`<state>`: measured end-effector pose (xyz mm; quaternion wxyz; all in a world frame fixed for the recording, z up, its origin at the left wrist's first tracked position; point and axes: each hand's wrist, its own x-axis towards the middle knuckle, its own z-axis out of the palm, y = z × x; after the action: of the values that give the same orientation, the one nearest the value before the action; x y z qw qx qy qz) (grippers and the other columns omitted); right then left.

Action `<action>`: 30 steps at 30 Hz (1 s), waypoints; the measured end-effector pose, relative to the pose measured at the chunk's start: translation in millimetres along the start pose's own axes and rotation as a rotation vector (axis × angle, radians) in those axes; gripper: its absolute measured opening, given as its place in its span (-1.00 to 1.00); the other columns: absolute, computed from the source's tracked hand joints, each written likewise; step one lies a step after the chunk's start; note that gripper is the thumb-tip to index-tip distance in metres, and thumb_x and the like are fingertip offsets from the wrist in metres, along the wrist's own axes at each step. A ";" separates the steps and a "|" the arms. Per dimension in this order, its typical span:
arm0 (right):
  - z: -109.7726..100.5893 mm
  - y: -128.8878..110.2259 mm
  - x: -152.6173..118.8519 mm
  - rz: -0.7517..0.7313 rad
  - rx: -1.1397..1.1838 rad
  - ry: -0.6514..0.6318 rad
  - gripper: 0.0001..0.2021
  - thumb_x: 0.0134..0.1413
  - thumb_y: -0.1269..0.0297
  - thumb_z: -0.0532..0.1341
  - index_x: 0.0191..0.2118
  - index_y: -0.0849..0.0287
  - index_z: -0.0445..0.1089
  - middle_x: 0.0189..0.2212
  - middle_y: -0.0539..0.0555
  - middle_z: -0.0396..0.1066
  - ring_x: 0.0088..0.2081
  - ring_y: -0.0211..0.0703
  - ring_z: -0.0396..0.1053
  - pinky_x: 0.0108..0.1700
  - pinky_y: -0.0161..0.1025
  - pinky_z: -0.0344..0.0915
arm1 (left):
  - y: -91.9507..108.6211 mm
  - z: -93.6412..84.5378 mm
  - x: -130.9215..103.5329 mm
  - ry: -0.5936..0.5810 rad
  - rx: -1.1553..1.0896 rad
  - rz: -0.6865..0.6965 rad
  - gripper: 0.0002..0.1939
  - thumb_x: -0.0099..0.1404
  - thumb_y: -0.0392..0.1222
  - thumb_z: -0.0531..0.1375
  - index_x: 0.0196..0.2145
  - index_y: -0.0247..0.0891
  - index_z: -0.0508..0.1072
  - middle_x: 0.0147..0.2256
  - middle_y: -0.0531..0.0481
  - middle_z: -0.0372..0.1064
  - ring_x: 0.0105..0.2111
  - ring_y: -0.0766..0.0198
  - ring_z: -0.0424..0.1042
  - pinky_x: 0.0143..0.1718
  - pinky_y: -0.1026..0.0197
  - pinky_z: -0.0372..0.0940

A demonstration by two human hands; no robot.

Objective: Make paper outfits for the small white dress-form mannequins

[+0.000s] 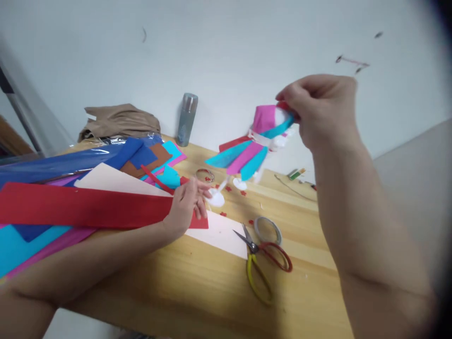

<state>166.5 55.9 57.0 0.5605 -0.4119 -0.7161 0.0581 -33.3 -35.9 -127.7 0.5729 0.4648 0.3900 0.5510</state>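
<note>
My right hand (318,108) is raised, with thumb and fingers pinched on the top of a colourful strip craft (263,125). Pink, turquoise, red and white strips flare out below a white band around it. A thin white strip runs down from it towards a white oval piece (216,198) on the table. My left hand (187,202) rests over the end of a long red strip (88,205), its fingers loosely bent and apart near the oval. Whether a fingertip touches the oval is unclear. Another white oval (240,183) lies just beyond.
Open scissors (253,247) with red and yellow handles lie beside a tape roll (268,230) and a white sheet (226,234). Small red flower shapes (228,189) are scattered about. Coloured sheets (31,249) cover the left side; a bottle (187,120) and brown cloth (120,121) stand behind.
</note>
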 end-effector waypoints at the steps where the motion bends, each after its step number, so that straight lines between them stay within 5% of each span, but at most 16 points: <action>1: 9.5 4.9 16.5 0.006 -0.038 -0.010 -0.87 0.00 0.52 0.20 -0.47 0.34 0.51 -0.68 -0.07 0.29 -0.61 -0.46 0.09 -0.48 -0.31 0.03 | 1.0 -4.5 2.3 0.033 0.015 0.101 -0.35 0.31 0.37 -0.06 -0.17 -0.32 0.38 -0.30 -0.10 0.46 -0.64 0.39 0.35 -0.70 0.32 0.13; 4: 37.5 28.8 59.2 0.002 -0.208 -0.058 -0.90 -0.01 0.46 0.25 -0.47 0.36 0.50 -0.62 -0.01 0.38 -0.56 -0.42 0.12 -0.44 -0.29 0.10 | -4.9 -17.4 8.2 0.080 0.226 0.328 -0.54 0.45 0.13 -0.11 -0.03 -0.26 0.35 -0.22 -0.10 0.44 -0.50 0.37 0.38 -0.51 0.28 0.28; 8: 70.9 71.9 91.3 0.118 -0.490 -0.142 -0.87 0.01 0.37 0.27 -0.43 0.36 0.51 -0.52 0.08 0.47 -0.44 -0.30 0.27 -0.28 -0.27 0.23 | -30.5 -24.1 7.6 -0.080 0.570 0.645 -0.66 0.46 -0.13 -0.10 -0.05 -0.29 0.39 -0.11 -0.20 0.43 -0.16 0.17 0.47 -0.11 0.10 0.39; 11: 88.9 102.7 97.7 0.183 -0.551 -0.148 -0.86 0.04 0.37 0.25 -0.40 0.37 0.50 -0.48 0.13 0.50 -0.39 -0.25 0.33 -0.20 -0.24 0.25 | -44.8 -22.9 0.6 -0.237 0.705 0.798 -0.68 0.44 -0.22 -0.08 0.00 -0.30 0.38 -0.02 -0.24 0.42 -0.02 0.14 0.45 -0.04 0.11 0.39; 18: 98.2 145.3 97.5 0.290 -0.632 -0.133 -0.88 0.07 0.40 0.18 -0.39 0.27 0.46 -0.29 0.27 0.54 -0.20 -0.02 0.44 -0.07 -0.10 0.28 | -45.5 -20.4 -2.4 -0.286 0.714 0.876 -0.67 0.42 -0.24 -0.08 -0.01 -0.35 0.38 -0.05 -0.25 0.44 -0.08 0.17 0.50 -0.11 0.19 0.44; 30: 94.8 160.1 103.6 0.263 -0.695 -0.181 -0.73 0.03 0.45 0.13 -0.17 0.40 0.49 -0.17 0.41 0.51 -0.07 0.14 0.44 -0.01 0.02 0.29 | -52.1 -21.4 -4.7 -0.385 0.783 0.895 -0.65 0.44 -0.18 -0.11 0.02 -0.32 0.36 -0.01 -0.24 0.43 -0.04 0.17 0.48 -0.07 0.19 0.44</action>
<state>166.5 264.3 13.4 0.3099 -0.6588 -0.6807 -0.0808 -40.2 -36.3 -183.8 0.1336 0.8496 0.2201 0.4603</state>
